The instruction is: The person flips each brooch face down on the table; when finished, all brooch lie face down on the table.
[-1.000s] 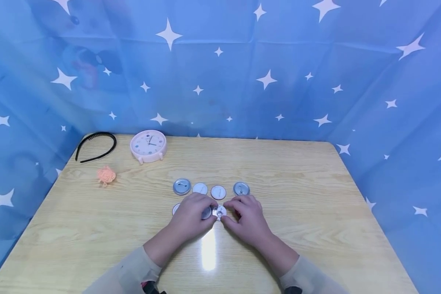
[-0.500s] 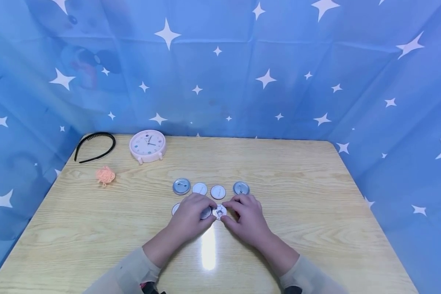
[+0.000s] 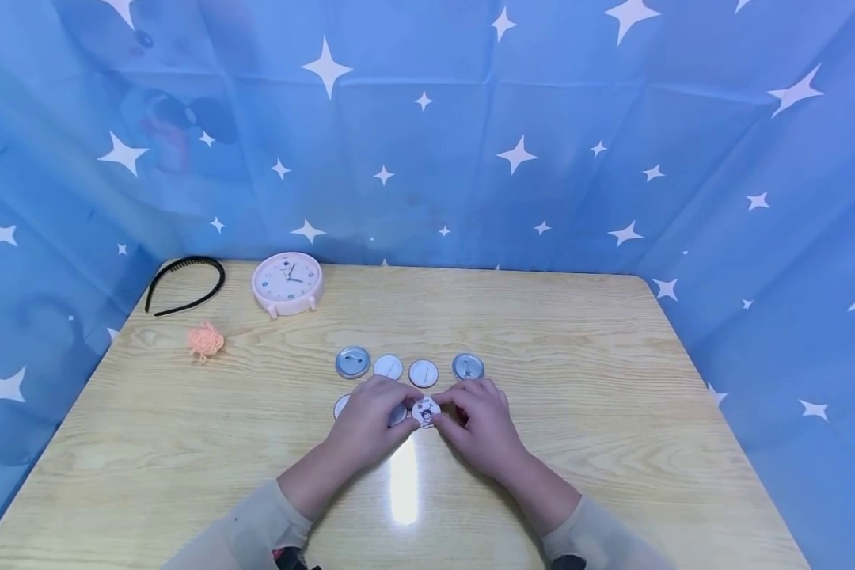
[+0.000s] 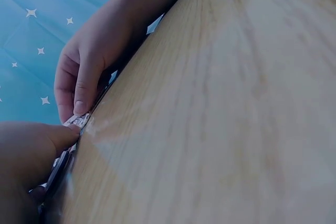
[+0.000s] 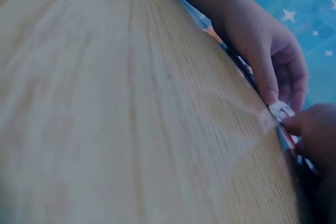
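Note:
A white pin badge [image 3: 426, 412] with a small dark cartoon print lies face up between my two hands in the head view. My left hand [image 3: 372, 416] holds its left side with thumb and fingertips. From the right, my right hand [image 3: 480, 419] pinches its right edge between thumb and forefinger. Both wrist views show the fingertips of the two hands meeting at the white badge [image 4: 79, 120], low over the table. A silvery badge [image 3: 397, 414] shows partly under my left hand, and another badge [image 3: 340, 405] peeks out at that hand's left side, mostly hidden.
Behind the hands, a row of face-down badges shows pin backs: a silver badge [image 3: 352, 362], two white ones and another silver badge [image 3: 468, 366]. Farther left are a pink clock [image 3: 288, 283], a black headband [image 3: 185, 285] and a peach yarn bundle [image 3: 206, 340].
The white badge has turned a little, and its print shows more clearly. My right thumb has shifted slightly onto its edge. The left hand and the other badges stay in place.

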The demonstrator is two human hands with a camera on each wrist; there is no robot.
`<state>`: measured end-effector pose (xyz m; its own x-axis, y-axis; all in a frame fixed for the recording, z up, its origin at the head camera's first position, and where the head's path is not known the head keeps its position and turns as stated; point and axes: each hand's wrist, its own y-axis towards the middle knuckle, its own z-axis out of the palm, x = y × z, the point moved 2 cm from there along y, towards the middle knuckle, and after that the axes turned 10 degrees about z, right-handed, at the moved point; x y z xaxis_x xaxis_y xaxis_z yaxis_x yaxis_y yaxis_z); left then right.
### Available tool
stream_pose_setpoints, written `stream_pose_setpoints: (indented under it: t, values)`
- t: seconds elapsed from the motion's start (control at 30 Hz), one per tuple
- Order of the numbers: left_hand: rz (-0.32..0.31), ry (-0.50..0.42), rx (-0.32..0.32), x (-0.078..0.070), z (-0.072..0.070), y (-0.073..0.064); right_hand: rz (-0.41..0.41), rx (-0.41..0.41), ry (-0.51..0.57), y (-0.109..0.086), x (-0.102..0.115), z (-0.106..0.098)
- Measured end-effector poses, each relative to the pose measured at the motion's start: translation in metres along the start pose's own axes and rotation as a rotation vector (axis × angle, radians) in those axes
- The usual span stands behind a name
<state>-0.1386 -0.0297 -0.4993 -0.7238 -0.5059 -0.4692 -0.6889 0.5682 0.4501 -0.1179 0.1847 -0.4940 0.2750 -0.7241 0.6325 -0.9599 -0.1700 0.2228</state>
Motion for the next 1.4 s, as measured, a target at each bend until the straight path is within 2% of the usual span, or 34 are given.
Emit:
stream_pose_setpoints:
  t: [0.17, 0.4, 0.57, 0.8, 0.97, 1.3, 1.4]
  values:
    - [-0.009, -0.001, 0.002, -0.0004, -0.0008, 0.0007, -0.003, -0.01, 0.047, 0.0008, -0.0002, -0.0001]
    - [0.008, -0.068, -0.077, -0.0003, -0.0011, 0.0, -0.002, -0.009, 0.09, 0.0018, -0.0004, -0.0013]
    - [0.017, -0.11, -0.107, 0.0025, 0.0003, -0.0008, 0.01, -0.005, 0.11, 0.0023, 0.0001, -0.0014]
    - [0.057, -0.149, -0.164, 0.0053, 0.0028, 0.0, 0.05, -0.016, 0.129, 0.0026, -0.002, -0.0003]
    - [0.097, -0.181, -0.214, 0.0044, 0.0032, 0.0006, 0.047, -0.04, 0.136, 0.0019, -0.003, -0.0008]
    - [0.102, -0.171, -0.203, 0.0046, 0.0044, -0.0006, -0.001, -0.081, 0.137, 0.0015, -0.0053, 0.0031]
    - [0.082, -0.15, -0.174, 0.0039, 0.0034, -0.0005, -0.013, -0.078, 0.118, 0.0021, -0.0051, 0.0033]
